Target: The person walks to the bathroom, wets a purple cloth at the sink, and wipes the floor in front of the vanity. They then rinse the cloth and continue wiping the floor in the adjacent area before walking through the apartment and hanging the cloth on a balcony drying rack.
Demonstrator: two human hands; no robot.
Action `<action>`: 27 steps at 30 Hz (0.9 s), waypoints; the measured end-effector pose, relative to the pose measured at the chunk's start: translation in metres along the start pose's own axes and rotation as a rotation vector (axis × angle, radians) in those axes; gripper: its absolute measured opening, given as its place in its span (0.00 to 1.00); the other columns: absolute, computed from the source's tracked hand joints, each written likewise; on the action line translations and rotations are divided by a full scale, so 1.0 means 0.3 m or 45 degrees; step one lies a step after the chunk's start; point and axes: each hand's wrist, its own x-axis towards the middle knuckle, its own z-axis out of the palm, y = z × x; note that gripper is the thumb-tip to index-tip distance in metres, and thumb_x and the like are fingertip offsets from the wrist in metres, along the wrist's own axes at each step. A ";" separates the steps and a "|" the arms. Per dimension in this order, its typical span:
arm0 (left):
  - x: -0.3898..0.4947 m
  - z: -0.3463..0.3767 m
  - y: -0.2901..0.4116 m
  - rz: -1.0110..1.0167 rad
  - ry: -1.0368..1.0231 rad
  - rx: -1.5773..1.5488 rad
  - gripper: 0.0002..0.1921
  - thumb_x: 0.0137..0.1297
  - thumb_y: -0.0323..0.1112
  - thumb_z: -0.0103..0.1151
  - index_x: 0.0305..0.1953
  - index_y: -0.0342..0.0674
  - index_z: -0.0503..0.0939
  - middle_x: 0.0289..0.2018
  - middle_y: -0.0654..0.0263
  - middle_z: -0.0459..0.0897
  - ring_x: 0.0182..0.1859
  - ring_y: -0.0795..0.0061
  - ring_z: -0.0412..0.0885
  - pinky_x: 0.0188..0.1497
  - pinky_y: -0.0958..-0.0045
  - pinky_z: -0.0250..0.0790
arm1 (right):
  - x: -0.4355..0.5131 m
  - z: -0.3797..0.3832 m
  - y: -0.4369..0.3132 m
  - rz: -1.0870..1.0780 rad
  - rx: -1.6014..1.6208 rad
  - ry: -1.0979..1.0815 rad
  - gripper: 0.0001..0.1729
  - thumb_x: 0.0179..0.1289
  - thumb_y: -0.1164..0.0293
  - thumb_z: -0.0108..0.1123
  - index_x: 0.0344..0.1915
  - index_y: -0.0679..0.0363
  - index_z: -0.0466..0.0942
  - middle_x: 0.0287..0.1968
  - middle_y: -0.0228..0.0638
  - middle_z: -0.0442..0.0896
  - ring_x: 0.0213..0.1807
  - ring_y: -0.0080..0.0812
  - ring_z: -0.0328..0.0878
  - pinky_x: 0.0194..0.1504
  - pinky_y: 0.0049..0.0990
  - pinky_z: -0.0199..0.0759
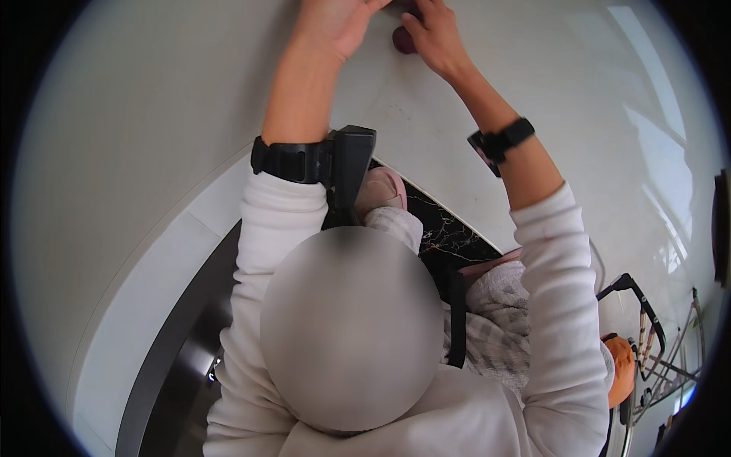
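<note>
Both forearms stretch towards the top edge of the head view, over a pale glossy floor. My left hand (341,25) is partly cut off by that edge; whether it holds anything is hidden. My right hand (437,35) curls at the top, its thumb and fingers by a dark purple rounded object (404,40) that lies at the near side of the thumb. Another dark thing shows only in part between the hands at the top edge. I cannot tell whether the right fingers grip either one. Black straps with devices sit on both wrists.
The pale floor (514,74) bears bright reflections at the right. Below my arms are a black marbled strip (448,225) and a pink slipper (381,188) on a foot. A metal-framed rack or cart (651,320) and an orange object (621,371) stand at lower right; a dark-edged doorway lies at lower left.
</note>
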 end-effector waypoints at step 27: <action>-0.040 -0.021 -0.056 -0.153 0.072 0.216 0.16 0.72 0.37 0.50 0.55 0.36 0.73 0.50 0.60 0.79 0.56 0.69 0.75 0.61 0.67 0.67 | -0.324 -0.409 0.027 0.196 0.815 -0.781 0.27 0.41 0.91 0.37 0.41 0.71 0.79 0.32 0.41 0.84 0.24 0.26 0.81 0.20 0.25 0.70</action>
